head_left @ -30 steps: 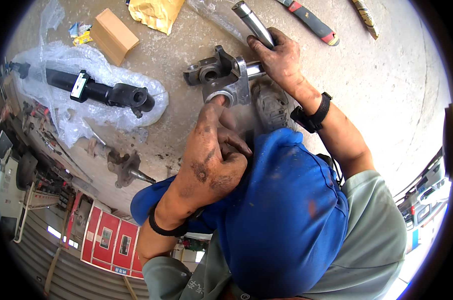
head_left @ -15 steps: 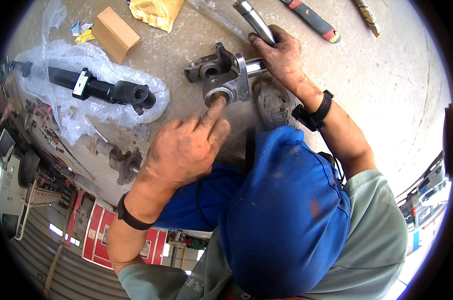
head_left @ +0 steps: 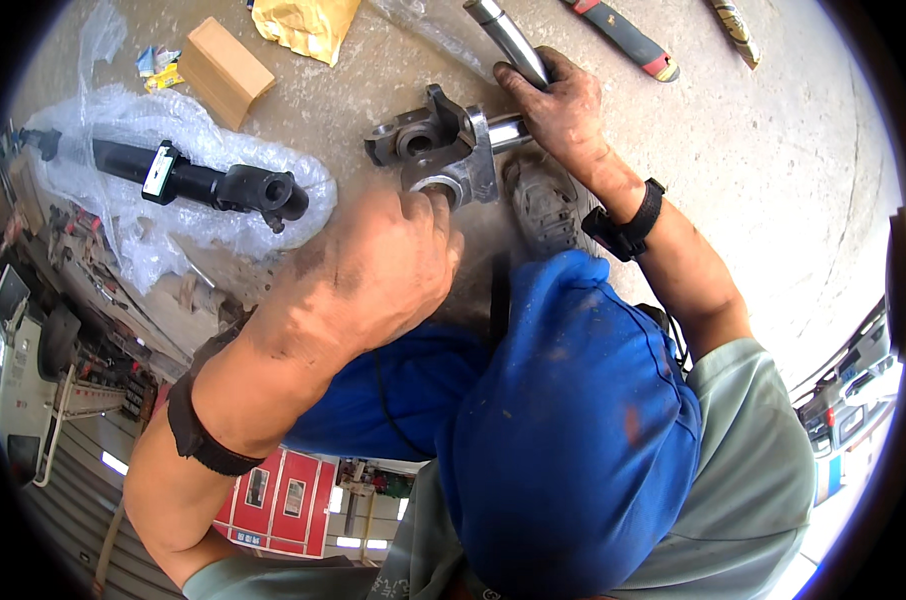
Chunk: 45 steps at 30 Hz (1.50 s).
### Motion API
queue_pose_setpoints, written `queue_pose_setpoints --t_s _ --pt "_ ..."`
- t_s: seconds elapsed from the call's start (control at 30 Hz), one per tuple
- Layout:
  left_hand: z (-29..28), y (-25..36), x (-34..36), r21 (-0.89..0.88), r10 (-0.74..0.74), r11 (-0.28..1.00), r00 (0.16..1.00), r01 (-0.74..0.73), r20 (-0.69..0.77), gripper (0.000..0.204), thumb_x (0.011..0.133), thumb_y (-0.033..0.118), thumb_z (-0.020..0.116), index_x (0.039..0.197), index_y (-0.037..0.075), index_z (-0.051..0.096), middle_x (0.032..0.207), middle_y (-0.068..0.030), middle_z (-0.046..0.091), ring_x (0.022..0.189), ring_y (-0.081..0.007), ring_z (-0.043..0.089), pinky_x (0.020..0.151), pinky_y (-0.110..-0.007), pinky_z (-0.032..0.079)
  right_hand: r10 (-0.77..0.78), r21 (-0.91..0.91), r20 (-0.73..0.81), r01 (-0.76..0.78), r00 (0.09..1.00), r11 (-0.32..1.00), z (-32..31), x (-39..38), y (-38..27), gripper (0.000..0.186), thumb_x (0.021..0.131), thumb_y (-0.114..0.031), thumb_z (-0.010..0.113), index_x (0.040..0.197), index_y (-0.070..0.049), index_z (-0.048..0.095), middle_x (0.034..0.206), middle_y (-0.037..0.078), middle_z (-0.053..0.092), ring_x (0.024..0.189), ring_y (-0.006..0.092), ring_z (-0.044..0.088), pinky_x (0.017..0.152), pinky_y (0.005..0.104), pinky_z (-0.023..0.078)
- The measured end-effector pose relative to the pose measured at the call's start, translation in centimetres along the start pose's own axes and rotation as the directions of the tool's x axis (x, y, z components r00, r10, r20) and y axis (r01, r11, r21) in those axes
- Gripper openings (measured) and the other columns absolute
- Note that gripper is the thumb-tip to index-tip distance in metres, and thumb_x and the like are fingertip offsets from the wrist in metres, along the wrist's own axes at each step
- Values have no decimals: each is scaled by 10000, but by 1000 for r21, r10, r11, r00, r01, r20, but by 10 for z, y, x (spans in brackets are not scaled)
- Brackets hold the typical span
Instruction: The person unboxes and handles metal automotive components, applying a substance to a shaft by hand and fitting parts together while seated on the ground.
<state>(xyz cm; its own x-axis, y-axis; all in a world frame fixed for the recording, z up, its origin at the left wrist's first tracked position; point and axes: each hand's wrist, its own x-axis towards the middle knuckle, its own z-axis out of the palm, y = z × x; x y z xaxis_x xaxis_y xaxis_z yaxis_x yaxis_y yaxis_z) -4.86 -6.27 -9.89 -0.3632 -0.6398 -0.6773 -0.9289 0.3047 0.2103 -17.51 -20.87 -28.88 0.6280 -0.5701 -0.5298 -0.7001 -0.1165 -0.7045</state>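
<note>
A grey metal steering knuckle (head_left: 478,155) with round bores stands on the concrete beside my shoe (head_left: 545,210). My left hand (head_left: 388,260) is at its near bore with the fingers curled. The fingertips are hidden behind the hand, so whatever they hold or touch does not show. My right hand (head_left: 570,112) is wrapped round a smooth steel pin (head_left: 508,38), which slants up and left out of the grip. Below that hand, the knuckle's shiny round shaft (head_left: 510,134) runs toward my right wrist.
Left of the knuckle, a black cylinder with an eye end (head_left: 213,185) lies on bubble wrap (head_left: 308,180). Beyond are a cardboard box (head_left: 225,72), a yellow paper bag (head_left: 308,25) and small packets (head_left: 160,70). A black-and-red tool handle (head_left: 628,40) lies at the far right.
The index finger of my left hand, earlier pointing into the knuckle's near bore, is now curled with the others. The hand has turned and its forearm swung left. My right hand is almost unchanged.
</note>
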Motion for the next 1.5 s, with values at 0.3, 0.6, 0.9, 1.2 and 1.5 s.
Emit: queue_pose_setpoints --t_s 0.3,0.6,0.9,1.2,1.5 --pt "41 6 -58 -679 -574 683 772 269 -271 378 628 60 650 1002 19 613 1214 -174 644 867 -319 678 706 -376 556 -105 -30 -16 105 994 994 -2 0 4 362 859 -361 729 936 -9 692 691 177 668 649 295 691 624 402 536" --pt "131 44 -20 -913 -682 363 721 187 -123 646 620 -42 571 1263 -14 506 1263 -192 593 846 -313 642 733 -373 551 -120 -60 -14 119 993 991 3 0 12 329 853 -326 745 863 -6 673 626 129 612 573 212 598 590 372 484" --pt "170 59 4 -338 -802 -591 487 -732 347 340 668 39 472 1006 38 508 1148 -229 671 638 -169 597 578 -271 456 -310 14 -69 311 948 950 -47 -34 7 270 888 -238 745 897 28 697 725 83 710 669 142 672 632 284 529" --pt "175 61 -18 -244 -798 -597 535 -765 277 361 664 71 510 1024 53 509 1159 -243 668 623 -160 584 565 -263 445 -194 43 90 190 977 981 -53 -51 -35 300 904 -280 745 948 10 679 649 10 607 563 68 543 508 213 416" --pt "110 46 -53 -354 -892 -428 453 -832 15 634 602 131 603 1208 23 452 1411 -274 506 751 -170 631 649 -253 511 -101 43 526 92 845 995 -54 -80 -103 407 910 -317 750 1062 46 649 756 8 600 688 70 518 601 242 427"
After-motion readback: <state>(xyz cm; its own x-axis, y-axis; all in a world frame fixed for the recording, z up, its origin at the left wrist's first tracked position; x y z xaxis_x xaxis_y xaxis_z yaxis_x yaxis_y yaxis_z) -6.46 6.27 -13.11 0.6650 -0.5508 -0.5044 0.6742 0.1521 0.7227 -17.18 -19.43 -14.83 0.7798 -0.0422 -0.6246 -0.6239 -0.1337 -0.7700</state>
